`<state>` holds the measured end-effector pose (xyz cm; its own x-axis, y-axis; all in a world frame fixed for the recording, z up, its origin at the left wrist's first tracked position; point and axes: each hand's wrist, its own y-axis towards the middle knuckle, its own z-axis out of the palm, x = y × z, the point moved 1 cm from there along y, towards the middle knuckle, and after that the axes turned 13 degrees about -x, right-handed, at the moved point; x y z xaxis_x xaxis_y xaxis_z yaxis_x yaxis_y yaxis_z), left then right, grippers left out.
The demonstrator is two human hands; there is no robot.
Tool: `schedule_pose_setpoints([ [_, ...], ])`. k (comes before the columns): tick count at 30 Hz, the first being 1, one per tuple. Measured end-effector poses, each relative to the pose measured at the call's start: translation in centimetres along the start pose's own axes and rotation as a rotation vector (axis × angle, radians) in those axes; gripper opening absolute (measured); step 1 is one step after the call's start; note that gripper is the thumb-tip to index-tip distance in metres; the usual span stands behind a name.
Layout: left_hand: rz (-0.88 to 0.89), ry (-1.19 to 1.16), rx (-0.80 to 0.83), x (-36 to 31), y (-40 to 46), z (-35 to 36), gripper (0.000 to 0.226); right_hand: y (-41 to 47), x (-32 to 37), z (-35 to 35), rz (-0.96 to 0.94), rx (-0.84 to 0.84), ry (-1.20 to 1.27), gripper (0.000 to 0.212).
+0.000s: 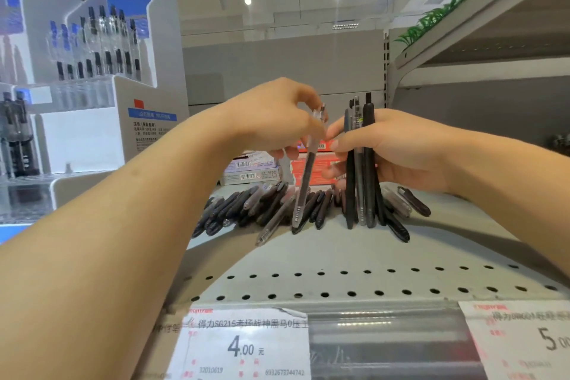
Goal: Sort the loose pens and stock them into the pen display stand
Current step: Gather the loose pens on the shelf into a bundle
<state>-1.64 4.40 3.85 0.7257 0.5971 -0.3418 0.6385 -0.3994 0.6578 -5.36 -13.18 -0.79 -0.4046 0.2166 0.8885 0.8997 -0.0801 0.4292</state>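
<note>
You're early-to-mid in the sort, I'd judge: most of the stock is still a loose pile of pens (271, 210) lying on the shelf (339, 256) at about 6 o'clock from your hands, fanned out w/ tips toward you, a few more strays (407, 199) lying to the right of the bundle. Your left hand (277, 120) pinches one clear-barrel pen (305, 182) near its top, fingers curled round it, the pen hanging near-upright w/ its tip just above or in the pile; can't tell which. Your right hand (388, 148) is wrapped round a bundle of dark pens (361, 163) stood on end, lower tips seeming to touch the shelf, so that group looks sorted but not stocked yet. The pen display stand (92, 77) sits well apart at 10 o'clock; its upper tier already holds a row of upright pens, blue-capped ones on the left and black on the right, and a lower tier at far left holds more dark ones, blurred. Behind the pile at 12 o'clock sit stacked boxes (253, 170); contents not visible. Left to do: finish the pile, then carry each group over to the stand.
</note>
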Motion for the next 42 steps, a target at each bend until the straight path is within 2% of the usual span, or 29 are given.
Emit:
schedule_pose_setpoints([
  [3,-0.008,-0.122,-0.048,-0.6,-0.3,0.2,0.007,-0.2,0.1,0.1,-0.001,0.065,0.025,0.021],
  [6,-0.054,-0.261,-0.047,-0.9,-0.7,0.2,0.013,-0.4,0.3,0.5,-0.031,0.161,0.02,0.022],
  [8,-0.062,-0.304,-0.064,-1.0,-0.8,0.3,0.015,-0.5,0.4,0.6,-0.042,0.164,0.032,0.023],
  [11,-0.018,-0.297,-0.112,-1.1,-0.7,0.4,0.013,-0.6,0.3,0.7,-0.055,0.189,0.042,0.029],
  [13,0.009,-0.278,-0.146,-1.2,-0.6,0.5,0.018,-0.6,0.3,0.8,-0.063,0.187,0.047,0.023],
  [15,0.004,-0.262,-0.21,-1.1,-0.3,0.6,0.025,-0.4,0.3,0.7,-0.054,0.134,0.081,0.022],
  [17,-0.044,-0.255,-0.308,-0.2,0.2,0.3,0.023,-0.3,0.3,0.6,-0.04,0.07,0.117,0.022],
  [19,-0.067,-0.076,-0.356,1.5,0.7,-0.1,0.02,-0.3,0.3,0.6,-0.035,0.06,0.119,0.019],
  [20,-0.073,0.078,-0.306,2.5,0.9,-0.2,0.019,-0.4,0.3,0.7,-0.035,0.07,0.115,0.018],
  [22,-0.11,0.311,-0.054,4.1,1.0,0.2,0.02,-0.4,0.2,0.7,-0.035,0.075,0.11,0.016],
  [24,-0.15,0.392,0.19,4.8,0.9,1.0,0.02,-0.3,0.2,0.6,-0.037,0.06,0.107,0.015],
  [26,-0.134,0.411,0.291,4.6,0.7,1.8,0.017,-0.3,0.2,0.5,-0.04,0.056,0.114,0.015],
  [28,-0.092,0.432,0.32,4.1,0.5,2.8,0.02,-0.3,0.1,0.6,-0.045,0.063,0.11,0.014],
  [32,0.019,0.66,0.337,3.6,0.1,4.8,0.03,-0.4,0.3,0.5,-0.035,0.075,0.118,0.012],
  [38,-0.061,0.627,0.37,3.0,0.1,4.9,0.024,-0.5,0.4,0.4,-0.012,0.046,0.113,0.015],
  [41,-0.093,0.582,0.375,2.6,0.0,4.3,0.013,-0.6,0.4,0.4,-0.012,0.034,0.101,0.014],
  [42,-0.092,0.533,0.357,2.4,0.0,3.9,0.023,-0.5,0.4,0.4,-0.017,0.028,0.086,0.013],
])
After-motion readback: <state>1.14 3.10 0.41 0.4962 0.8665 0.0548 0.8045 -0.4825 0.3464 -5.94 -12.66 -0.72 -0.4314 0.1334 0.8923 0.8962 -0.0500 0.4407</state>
